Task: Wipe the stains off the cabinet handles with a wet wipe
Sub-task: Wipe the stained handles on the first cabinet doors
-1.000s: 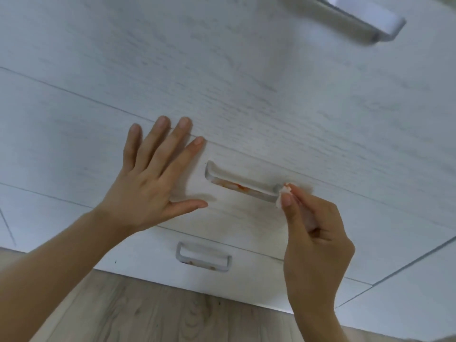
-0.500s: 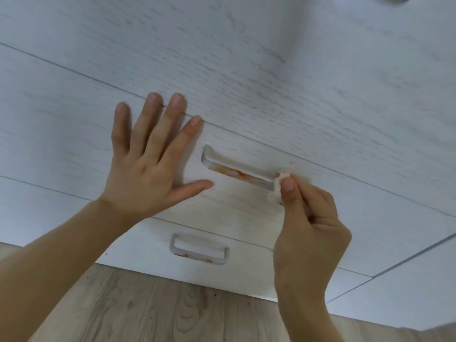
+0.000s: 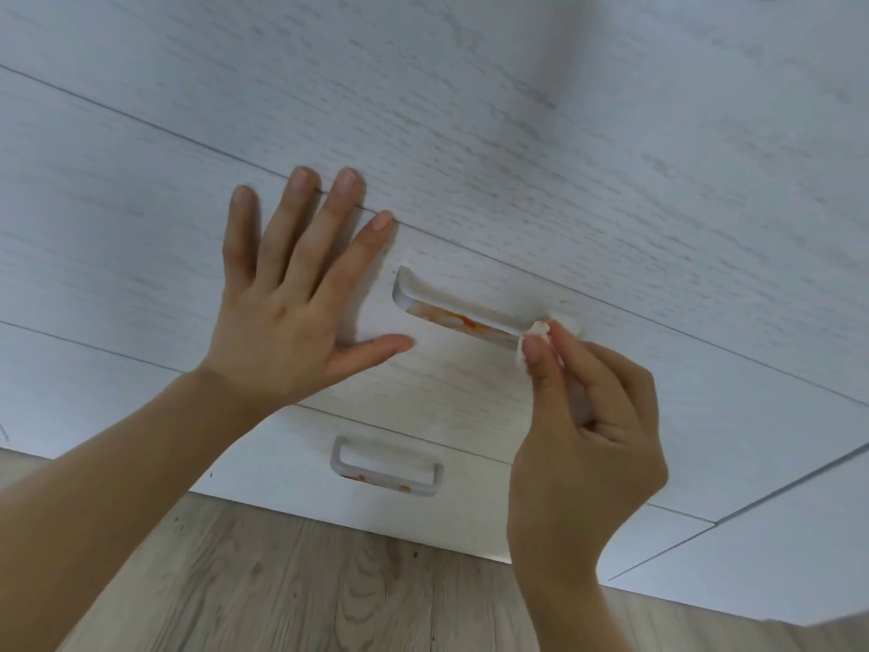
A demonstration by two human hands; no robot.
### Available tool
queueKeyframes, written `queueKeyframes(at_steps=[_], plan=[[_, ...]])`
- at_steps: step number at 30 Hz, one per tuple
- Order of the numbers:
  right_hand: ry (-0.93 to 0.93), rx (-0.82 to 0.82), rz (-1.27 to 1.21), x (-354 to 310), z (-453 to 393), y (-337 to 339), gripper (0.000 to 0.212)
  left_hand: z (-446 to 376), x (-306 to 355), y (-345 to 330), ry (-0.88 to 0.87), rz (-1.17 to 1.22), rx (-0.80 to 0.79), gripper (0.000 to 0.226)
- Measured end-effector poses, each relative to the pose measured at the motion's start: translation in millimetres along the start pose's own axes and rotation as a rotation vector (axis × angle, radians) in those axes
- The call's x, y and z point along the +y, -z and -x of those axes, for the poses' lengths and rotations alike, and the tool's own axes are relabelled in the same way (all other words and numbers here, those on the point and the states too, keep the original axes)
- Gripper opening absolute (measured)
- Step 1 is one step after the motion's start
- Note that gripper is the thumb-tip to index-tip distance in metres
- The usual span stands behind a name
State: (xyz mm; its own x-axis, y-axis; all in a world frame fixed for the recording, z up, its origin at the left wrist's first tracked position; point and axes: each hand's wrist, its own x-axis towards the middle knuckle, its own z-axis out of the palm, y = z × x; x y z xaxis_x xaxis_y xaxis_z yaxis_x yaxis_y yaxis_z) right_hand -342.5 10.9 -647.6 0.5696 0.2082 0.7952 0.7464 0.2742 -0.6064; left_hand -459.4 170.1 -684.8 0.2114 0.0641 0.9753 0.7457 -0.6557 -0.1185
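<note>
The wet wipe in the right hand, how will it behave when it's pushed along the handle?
The wet wipe, bunched in the right hand's fingertips, is probably floppy and light. It should mould round the stained handle.

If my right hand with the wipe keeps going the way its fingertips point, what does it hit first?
The right hand pinches the wet wipe at the right end of the stained upper handle, seemingly already touching; further push would probably meet that handle, then the drawer front.

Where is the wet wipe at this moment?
In the head view, right of centre, the wet wipe is pinched by the right hand against the right end of the stained upper handle; the left hand lies flat left of that handle.
</note>
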Motion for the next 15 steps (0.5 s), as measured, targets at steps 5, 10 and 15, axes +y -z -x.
queueKeyframes(at_steps=[5,10,15], plan=[[0.464,-0.041,0.164,12,-10,3,0.015,0,-1,-2,0.002,0.008,0.013,0.097],[0.706,-0.137,0.291,25,-24,6,0.015,0,-1,-4,0.003,0.006,0.028,0.098],[0.848,-0.219,0.334,29,-32,13,0.019,0,-1,-4,0.013,0.017,0.031,0.096]])
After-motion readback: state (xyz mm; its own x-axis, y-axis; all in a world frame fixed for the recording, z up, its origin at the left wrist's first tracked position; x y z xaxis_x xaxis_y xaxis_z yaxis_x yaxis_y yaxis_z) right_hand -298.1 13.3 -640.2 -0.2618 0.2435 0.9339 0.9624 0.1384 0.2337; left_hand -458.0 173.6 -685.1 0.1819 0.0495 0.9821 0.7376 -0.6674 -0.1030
